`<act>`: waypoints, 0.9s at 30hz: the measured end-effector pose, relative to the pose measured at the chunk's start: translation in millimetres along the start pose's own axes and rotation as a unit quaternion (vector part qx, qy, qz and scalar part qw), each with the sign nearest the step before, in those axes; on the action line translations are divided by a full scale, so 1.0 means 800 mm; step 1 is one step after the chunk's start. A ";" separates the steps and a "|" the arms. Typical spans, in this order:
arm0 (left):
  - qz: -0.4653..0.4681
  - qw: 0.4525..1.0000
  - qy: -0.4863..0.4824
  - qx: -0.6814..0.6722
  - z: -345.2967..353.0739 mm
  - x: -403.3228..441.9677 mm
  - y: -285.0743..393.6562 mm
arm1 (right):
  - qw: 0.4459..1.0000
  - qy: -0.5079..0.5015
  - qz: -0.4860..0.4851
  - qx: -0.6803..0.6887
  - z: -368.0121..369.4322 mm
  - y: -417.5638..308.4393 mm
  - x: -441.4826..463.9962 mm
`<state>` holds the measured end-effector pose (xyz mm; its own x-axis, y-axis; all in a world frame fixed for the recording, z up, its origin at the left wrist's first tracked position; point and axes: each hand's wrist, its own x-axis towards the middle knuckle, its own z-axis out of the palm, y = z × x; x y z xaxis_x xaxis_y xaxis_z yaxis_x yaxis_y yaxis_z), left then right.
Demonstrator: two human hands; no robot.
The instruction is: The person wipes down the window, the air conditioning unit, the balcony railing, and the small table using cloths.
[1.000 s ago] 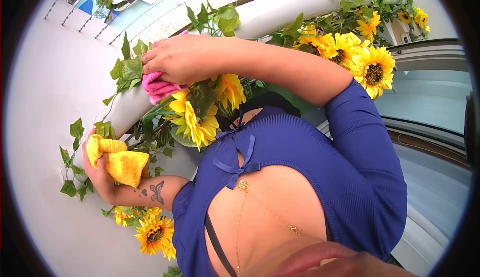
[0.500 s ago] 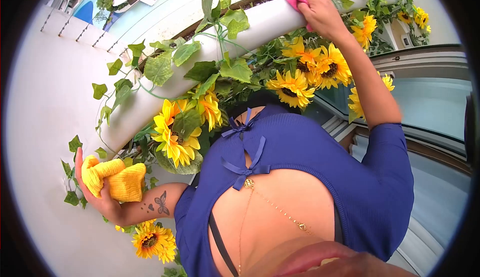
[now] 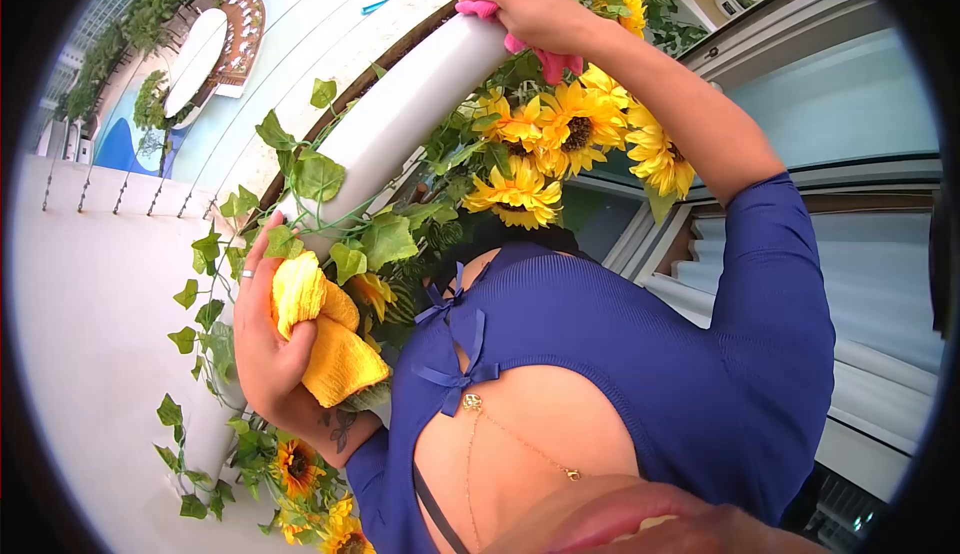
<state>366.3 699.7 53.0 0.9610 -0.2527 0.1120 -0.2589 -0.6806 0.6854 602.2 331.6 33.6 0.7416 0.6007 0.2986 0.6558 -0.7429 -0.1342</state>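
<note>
My right hand (image 3: 530,9) grips a bright pink cloth (image 3: 555,62) against the top of the thick white railing (image 3: 420,104). Part of the cloth hangs over the near side. My left hand (image 3: 262,339) holds a bunched yellow cloth (image 3: 345,359) between thumb and palm. Its fingers stretch up beside the railing's lower left end, the fingertips close to an ivy leaf (image 3: 283,243). Artificial ivy (image 3: 388,240) winds round the railing near that hand. Yellow sunflowers (image 3: 575,132) hang just below my right hand.
More sunflowers (image 3: 296,466) hang at the lower left, against a white wall (image 3: 100,354). Glass sliding doors (image 3: 830,104) stand on the right. Past the railing are thin wire lines, a pool (image 3: 130,134) and a round deck (image 3: 240,39) far below.
My left hand has come up and right to the railing with the yellow cloth. My right hand, with the pink cloth, appears further left along the rail. The view has also shifted.
</note>
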 end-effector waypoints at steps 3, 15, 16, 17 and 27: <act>-0.007 1.000 0.001 0.022 -0.011 -0.005 0.003 | 0.982 0.116 0.105 0.104 -0.095 -0.003 0.005; 0.225 0.957 -0.120 0.136 0.052 0.235 0.161 | 0.842 0.486 0.060 0.224 -0.152 0.160 0.015; 0.255 0.948 -0.109 0.159 0.079 0.273 0.159 | 0.837 0.493 0.045 0.233 -0.138 0.162 0.016; 0.284 0.936 -0.099 0.184 0.104 0.304 0.153 | 0.830 0.500 0.031 0.245 -0.124 0.164 0.018; -0.016 0.960 -0.112 0.256 0.131 0.249 0.156 | 0.981 0.158 -0.099 0.050 0.038 0.070 -0.008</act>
<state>515.1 492.9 85.4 0.9392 -0.3281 -0.1008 -0.2979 -0.9252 0.2351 638.3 294.7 -4.8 0.5285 0.5965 0.6041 0.8047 -0.5788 -0.1325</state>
